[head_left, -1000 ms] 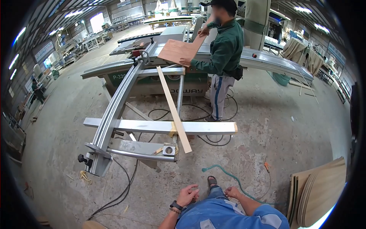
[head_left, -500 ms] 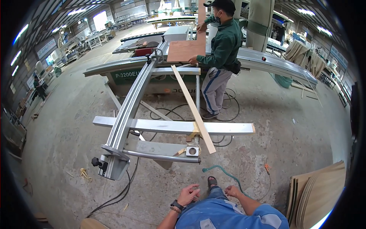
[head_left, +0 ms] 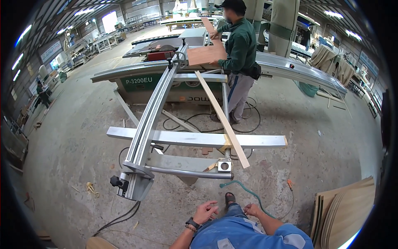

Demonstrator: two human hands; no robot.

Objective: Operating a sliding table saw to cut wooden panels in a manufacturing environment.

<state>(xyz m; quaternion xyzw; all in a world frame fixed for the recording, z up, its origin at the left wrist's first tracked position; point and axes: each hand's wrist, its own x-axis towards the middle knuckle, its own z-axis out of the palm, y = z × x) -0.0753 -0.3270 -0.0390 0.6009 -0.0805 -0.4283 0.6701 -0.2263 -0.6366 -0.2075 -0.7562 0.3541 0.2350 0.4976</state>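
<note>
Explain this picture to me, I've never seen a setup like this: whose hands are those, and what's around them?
You're looking down from a wide camera on someone's head, so straight edges bend. At the bottom are that person's bare left hand, loosely open, and right hand, curled; nothing is visibly held. A green hose or cable lies on the floor nearby. Ahead is a large machine with a metal frame; a pale wooden strip lies across the frame. At the machine, a co-worker in green holds a reddish-brown board.
</note>
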